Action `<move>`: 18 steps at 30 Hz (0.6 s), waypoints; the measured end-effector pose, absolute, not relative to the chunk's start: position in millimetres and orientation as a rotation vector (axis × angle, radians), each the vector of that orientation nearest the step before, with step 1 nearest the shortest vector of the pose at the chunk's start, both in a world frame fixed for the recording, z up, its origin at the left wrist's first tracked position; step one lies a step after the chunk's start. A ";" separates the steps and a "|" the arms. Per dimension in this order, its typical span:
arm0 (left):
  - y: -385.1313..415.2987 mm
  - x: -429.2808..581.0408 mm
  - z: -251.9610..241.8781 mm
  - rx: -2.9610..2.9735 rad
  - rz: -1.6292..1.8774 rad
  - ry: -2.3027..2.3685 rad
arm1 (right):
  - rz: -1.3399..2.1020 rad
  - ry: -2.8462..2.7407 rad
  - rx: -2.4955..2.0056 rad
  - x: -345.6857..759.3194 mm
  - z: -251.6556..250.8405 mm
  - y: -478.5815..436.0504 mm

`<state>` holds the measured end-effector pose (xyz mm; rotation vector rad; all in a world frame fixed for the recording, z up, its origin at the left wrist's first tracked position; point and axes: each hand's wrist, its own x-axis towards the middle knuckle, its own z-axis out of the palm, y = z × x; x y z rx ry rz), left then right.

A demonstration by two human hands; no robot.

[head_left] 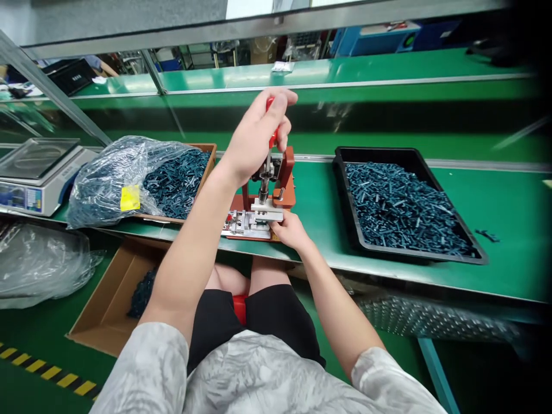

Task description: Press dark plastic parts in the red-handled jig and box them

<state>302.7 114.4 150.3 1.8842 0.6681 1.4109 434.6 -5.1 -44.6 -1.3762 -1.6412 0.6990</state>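
Observation:
My left hand (260,129) is wrapped round the red lever handle (273,138) of a toggle clamp (267,178), with the thumb near its top. The clamp belongs to a small brown-red press fixture (286,178) on the green bench. Under its plunger sits a light metal block (267,211), and a metal slide with small parts (241,222) lies to the left. At the block's right end my right hand (291,230) has its fingers closed together against the fixture. Whatever its fingertips hold, if anything, is hidden.
A black tray (340,195) of small dark blue-green parts stands right, with a few loose parts (487,235) beside it. Left are a brown box (211,154) of similar parts under plastic film (107,178) and a scale (47,178). A cardboard box (97,313) sits below the bench.

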 end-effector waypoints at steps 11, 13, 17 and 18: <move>34.2 212.8 10.8 2.120 1.303 1.268 | 0.541 -1.622 -1.352 425.5 -47.1 -16.6; 32.9 200.2 -9.5 2.165 1.042 1.229 | 0.556 -1.643 -1.360 425.4 -45.9 -16.7; 32.0 192.5 -20.3 2.012 1.034 1.242 | 0.534 -1.667 -1.363 424.0 -44.3 -17.1; 32.7 191.9 -20.1 1.982 1.025 1.221 | 0.534 -1.670 -1.366 423.6 -44.3 -17.2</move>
